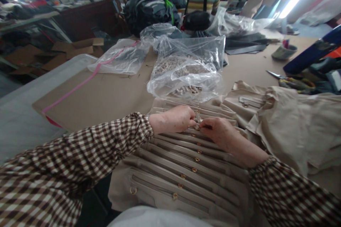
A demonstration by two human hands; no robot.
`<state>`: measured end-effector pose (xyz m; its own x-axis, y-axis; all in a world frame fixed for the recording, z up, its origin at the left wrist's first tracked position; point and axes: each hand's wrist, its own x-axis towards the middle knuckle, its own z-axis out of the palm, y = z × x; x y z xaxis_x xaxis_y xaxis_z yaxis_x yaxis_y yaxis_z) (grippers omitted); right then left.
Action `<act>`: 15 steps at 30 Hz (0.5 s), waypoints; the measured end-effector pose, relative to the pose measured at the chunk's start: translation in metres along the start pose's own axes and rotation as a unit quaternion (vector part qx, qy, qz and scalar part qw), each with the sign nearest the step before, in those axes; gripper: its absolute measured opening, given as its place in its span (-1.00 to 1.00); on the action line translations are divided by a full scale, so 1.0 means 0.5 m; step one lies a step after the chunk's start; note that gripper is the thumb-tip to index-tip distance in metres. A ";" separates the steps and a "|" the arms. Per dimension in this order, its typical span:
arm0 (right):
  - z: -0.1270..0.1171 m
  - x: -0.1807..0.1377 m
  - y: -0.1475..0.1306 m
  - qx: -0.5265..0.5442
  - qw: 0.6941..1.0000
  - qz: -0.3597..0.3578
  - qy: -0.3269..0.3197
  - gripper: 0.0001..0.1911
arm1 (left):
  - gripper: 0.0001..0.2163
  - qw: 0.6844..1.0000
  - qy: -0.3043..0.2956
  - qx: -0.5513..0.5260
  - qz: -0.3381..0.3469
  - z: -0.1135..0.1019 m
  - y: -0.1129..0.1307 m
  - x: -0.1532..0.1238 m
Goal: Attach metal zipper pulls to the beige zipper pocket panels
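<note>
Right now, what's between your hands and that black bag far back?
A clear plastic bag of small tan pieces, beyond the left hand and right hand, in the head view.

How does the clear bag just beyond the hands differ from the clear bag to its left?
The nearer bag bulges with small tan pieces; the left bag lies flatter. The nearer bag touches the stack of beige strips; the left bag lies apart on cardboard, a pink strip trailing from it. Both are clear, crumpled plastic.
</note>
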<state>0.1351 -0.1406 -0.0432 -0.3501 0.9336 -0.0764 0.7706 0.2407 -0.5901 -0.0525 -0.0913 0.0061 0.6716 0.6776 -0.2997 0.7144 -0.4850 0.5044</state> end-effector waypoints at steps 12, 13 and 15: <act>0.008 0.006 0.000 -0.079 0.997 -0.007 -0.013 -0.82 | -0.80 0.999 0.000 0.042 0.004 0.014 -0.002 0.007; 0.007 0.007 -0.003 -0.097 0.995 -0.009 -0.011 -0.82 | -0.80 0.999 0.007 0.047 0.006 0.017 -0.003 0.007; 0.007 0.010 -0.010 -0.117 0.993 0.001 -0.009 -0.83 | -0.80 0.999 0.018 0.051 0.003 0.022 -0.005 0.008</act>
<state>0.1277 -0.1382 -0.0435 -0.3554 0.9301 -0.0929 0.8734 0.2950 -0.3876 -0.0494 -0.0932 -0.0054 0.6705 0.6923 -0.2668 0.7273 -0.5424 0.4205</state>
